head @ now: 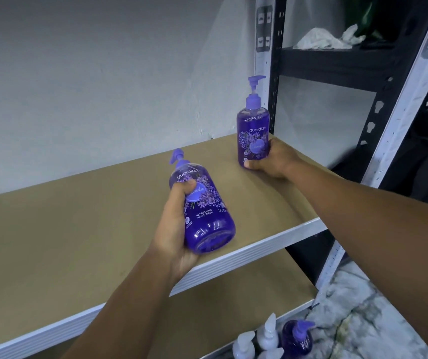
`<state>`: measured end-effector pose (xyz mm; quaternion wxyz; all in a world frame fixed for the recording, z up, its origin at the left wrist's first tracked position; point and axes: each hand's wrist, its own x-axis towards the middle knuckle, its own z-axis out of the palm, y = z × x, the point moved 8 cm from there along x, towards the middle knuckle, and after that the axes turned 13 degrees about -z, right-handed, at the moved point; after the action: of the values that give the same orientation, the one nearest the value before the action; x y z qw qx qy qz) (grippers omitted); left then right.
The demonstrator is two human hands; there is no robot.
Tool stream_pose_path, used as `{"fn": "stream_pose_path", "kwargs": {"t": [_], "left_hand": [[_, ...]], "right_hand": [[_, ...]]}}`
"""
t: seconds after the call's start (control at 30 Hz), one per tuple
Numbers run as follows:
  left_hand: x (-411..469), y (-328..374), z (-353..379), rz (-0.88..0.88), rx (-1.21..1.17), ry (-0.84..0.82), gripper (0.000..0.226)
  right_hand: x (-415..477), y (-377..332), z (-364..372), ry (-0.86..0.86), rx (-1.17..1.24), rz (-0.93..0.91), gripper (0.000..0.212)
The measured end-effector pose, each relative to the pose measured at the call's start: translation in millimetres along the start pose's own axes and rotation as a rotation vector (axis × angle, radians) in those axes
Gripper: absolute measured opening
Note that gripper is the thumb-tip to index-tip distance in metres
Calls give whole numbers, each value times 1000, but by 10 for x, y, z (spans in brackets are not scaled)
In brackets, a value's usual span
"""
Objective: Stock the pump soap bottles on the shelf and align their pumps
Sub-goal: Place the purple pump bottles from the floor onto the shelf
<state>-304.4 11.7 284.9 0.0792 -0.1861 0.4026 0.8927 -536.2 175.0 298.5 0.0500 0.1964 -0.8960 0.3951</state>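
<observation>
Fingers (185,189) of the left hand (175,229) wrap a purple pump soap bottle (203,211), held tilted above the front edge of the brown shelf (78,229), its pump (176,155) leaning away toward the wall. To the right, the right hand (272,159) clasps the base of a second purple bottle (253,136), which stands upright on the shelf's far right corner beside the white upright post (262,60), pump nozzle (257,79) pointing right. Below, on the lower shelf (233,307), white-pumped bottles (259,338) and another purple one (297,338) stand clustered together.
</observation>
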Motion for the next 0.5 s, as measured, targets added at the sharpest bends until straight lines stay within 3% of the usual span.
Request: {"fn": "stream_pose_path", "kwargs": {"t": [0.37, 0.5], "left_hand": [[-31, 3, 17, 3, 13, -5, 35], [-44, 10, 16, 4, 7, -6, 34]], "right_hand": [[-5, -27, -2, -49, 13, 44, 98], [-134, -25, -44, 7, 34, 107, 92]]}}
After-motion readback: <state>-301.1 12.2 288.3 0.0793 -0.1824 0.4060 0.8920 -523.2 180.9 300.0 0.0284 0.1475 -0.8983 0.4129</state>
